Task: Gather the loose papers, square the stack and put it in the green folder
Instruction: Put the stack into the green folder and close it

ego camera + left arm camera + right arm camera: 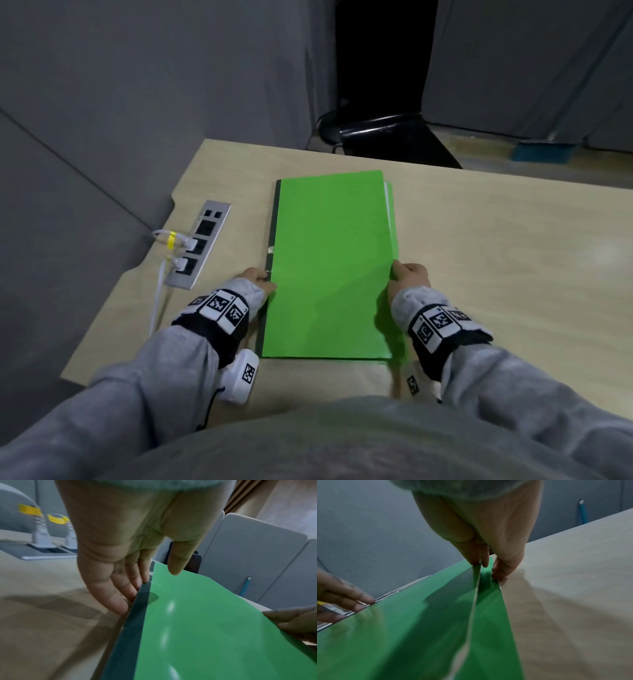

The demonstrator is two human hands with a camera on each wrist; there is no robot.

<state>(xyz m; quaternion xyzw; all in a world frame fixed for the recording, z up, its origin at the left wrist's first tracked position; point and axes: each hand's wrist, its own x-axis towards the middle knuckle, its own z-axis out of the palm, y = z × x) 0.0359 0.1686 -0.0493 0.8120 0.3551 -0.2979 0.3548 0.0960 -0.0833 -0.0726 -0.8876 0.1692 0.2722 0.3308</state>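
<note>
The green folder (329,267) lies shut on the wooden desk (513,257), its dark spine on the left. A thin white edge of papers (386,192) peeks out along its far right side. My left hand (255,275) lies by the spine, fingers (120,601) straight against it and the thumb just over the cover (205,635). My right hand (409,275) is at the folder's open side. In the right wrist view its thumb and forefinger (481,559) pinch the top cover's edge (475,588), slightly raised off the lower cover.
A metal socket panel (198,246) with two white plugged cables (161,291) sits in the desk left of the folder. Grey partition walls stand behind and to the left. A black chair base (387,137) stands beyond the desk's far edge.
</note>
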